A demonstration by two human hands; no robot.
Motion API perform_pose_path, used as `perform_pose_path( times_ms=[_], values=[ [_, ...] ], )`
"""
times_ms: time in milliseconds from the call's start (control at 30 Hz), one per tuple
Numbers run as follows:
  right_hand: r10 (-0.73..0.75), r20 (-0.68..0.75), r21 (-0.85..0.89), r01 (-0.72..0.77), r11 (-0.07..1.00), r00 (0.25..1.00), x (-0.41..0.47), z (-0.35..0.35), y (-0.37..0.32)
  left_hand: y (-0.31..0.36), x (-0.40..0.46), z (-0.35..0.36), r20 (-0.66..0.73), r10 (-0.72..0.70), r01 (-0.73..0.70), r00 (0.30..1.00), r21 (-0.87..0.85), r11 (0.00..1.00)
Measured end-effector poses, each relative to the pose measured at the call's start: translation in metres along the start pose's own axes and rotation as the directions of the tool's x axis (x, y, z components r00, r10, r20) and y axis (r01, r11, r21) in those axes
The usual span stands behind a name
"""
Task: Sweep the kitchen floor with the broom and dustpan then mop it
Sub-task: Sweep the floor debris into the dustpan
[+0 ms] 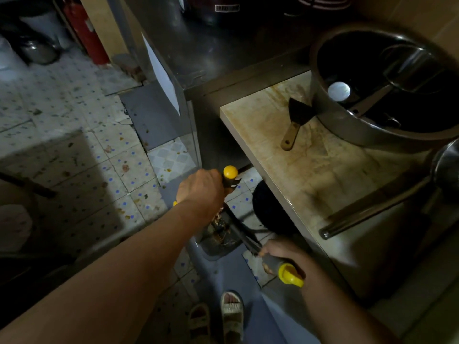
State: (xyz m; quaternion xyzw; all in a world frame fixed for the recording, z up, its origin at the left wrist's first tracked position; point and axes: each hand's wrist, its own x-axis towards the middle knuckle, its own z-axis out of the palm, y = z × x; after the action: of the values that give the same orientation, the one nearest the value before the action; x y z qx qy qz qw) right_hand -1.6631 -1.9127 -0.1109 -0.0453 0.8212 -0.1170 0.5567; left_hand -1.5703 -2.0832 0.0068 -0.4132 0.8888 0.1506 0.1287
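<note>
Two hands, two yellow-capped handles.
Left hand [201, 188] grasps broom handle [229, 178]; right hand [285, 254] grasps dustpan handle [283, 265]; dustpan [218, 240] holds debris on the floor [74, 125].

Dim kitchen: speckled tiled floor [74, 135] beside a stained counter [310, 165].

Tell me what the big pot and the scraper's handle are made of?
The big pot looks like stainless steel: its grey wall is shiny and reflects light. The scraper's handle looks like wood, brown and dull, though plastic is possible. Its blade looks like dark metal.
</note>
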Motion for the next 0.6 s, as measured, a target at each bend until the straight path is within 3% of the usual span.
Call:
perform_pose_path(
  times_ms=[233, 600],
  values=[
    [-0.003, -0.017, -0.03, 0.002, 1.0, 1.0, -0.021, 0.01, -0.002, -0.02, -0.027, 0.002, -0.046, -0.045, 0.044, 0.998, -0.021, 0.999],
    [-0.176, 0.033, -0.055, 0.178, 0.983, 0.984, -0.063, 0.038, -0.043, -0.074, -0.078, -0.018, -0.123, -0.206, 0.194, 0.971, -0.1, 0.976]
  ],
)
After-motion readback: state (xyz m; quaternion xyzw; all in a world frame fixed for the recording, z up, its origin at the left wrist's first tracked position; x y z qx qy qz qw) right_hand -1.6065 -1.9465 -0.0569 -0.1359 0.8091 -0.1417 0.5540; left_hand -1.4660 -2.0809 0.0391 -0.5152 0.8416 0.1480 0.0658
